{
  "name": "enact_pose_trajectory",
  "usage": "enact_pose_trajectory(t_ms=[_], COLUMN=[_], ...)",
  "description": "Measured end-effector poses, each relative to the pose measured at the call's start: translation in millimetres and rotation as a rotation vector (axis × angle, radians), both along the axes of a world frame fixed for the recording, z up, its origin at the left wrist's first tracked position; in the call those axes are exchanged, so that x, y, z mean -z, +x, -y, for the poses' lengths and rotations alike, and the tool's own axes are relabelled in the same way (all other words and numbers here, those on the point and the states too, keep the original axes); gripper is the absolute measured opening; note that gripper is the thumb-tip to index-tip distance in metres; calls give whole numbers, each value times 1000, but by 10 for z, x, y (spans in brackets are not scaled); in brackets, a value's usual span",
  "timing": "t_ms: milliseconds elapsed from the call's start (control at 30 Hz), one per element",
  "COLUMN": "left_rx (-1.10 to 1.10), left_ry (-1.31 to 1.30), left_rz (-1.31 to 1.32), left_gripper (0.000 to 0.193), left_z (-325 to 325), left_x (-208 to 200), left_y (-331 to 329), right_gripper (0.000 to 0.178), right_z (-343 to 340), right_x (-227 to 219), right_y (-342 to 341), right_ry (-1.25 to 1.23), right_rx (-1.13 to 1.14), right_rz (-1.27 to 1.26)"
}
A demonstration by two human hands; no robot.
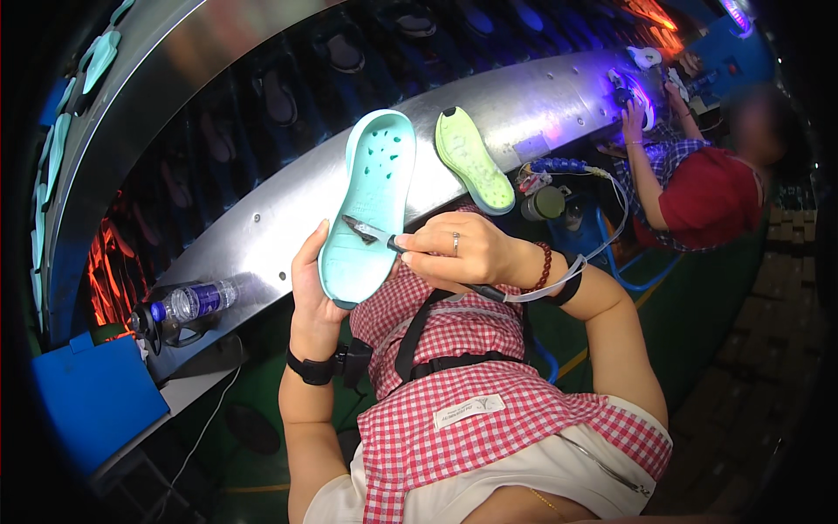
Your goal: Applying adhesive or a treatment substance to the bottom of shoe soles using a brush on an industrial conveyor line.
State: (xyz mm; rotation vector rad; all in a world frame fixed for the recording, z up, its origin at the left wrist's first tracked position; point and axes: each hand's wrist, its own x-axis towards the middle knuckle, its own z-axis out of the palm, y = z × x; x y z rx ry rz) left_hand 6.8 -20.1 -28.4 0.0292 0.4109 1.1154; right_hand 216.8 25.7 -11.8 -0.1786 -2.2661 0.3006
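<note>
A turquoise shoe sole [374, 196], with several dark holes at its far end, is held tilted up by my left hand [314, 284], fingers round its near end and thumb along its left edge. My right hand [461, 249] grips a brush [382, 234] with a dark handle and a clear tube at its back end. The dark bristles touch the inner face of the sole near its heel. Just to the right, a lime-green sole [476, 164] lies on the metal ledge [253, 231].
Behind the ledge, a dark conveyor [305, 70] carries several soles. A plastic bottle [196, 299] lies at the left, above a blue panel [100, 406]. A greenish jar [548, 203] stands by a looping tube [623, 205]. At the far right a person [711, 199] handles a shoe.
</note>
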Motion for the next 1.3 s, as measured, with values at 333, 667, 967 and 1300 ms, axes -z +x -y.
enact_pose_trajectory(t_ms=[333, 667, 967, 1300], left_rx=[-15, -58, -212, -200], left_ry=[41, -18, -53, 49], left_rz=[-14, -127, -274, -235], left_gripper=[51, 49, 44, 39], left_z=[-15, 34, 14, -131], left_x=[-39, 124, 162, 216], left_y=[-21, 63, 212, 5], right_gripper=[25, 22, 28, 23], right_z=[76, -185, -176, 219], right_x=[-13, 161, 250, 111], right_y=[-76, -157, -479, -434], right_ry=[-262, -403, -419, -453], right_rx=[180, 399, 441, 164], right_rz=[-107, -186, -97, -175])
